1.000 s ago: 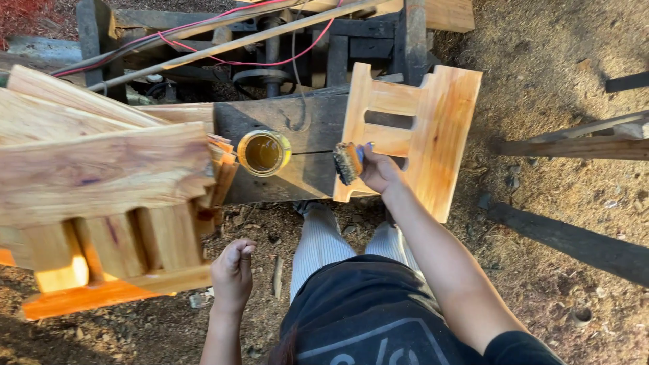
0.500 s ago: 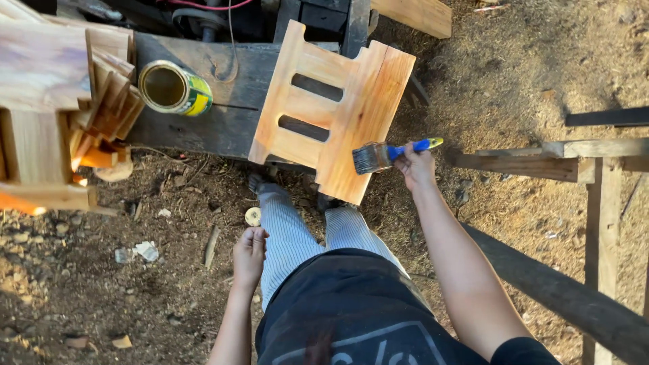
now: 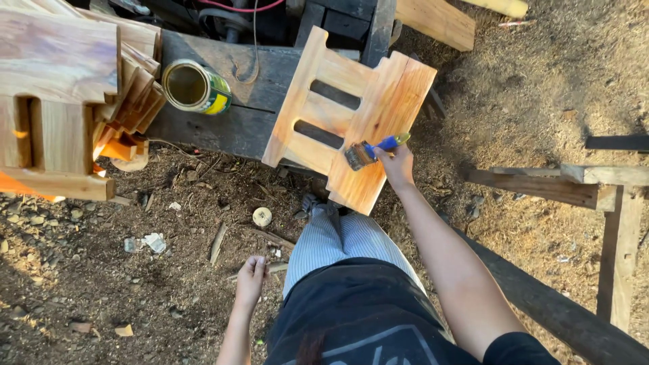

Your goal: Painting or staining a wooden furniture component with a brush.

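Note:
My right hand [image 3: 397,165] grips a paintbrush [image 3: 370,150] with a blue and yellow handle. Its bristles rest on the near part of a slotted wooden panel [image 3: 392,101] that lies tilted over the edge of a dark wooden bench [image 3: 223,125]. The panel looks glossy and orange-toned. An open tin can of yellowish liquid [image 3: 196,86] stands on the bench to the left of the panel. My left hand [image 3: 251,278] hangs low beside my leg, fingers loosely curled, holding nothing.
A stack of similar wooden pieces [image 3: 64,101] fills the upper left. Dark beams [image 3: 541,186] and a wooden frame [image 3: 618,250] lie at the right. The ground is dirt and sawdust with small debris. Machinery with red cables [image 3: 236,13] sits behind the bench.
My right hand swung the brush from the panel's left edge out to its right side, then back onto the panel's near face. The view shifted; my left hand stayed low.

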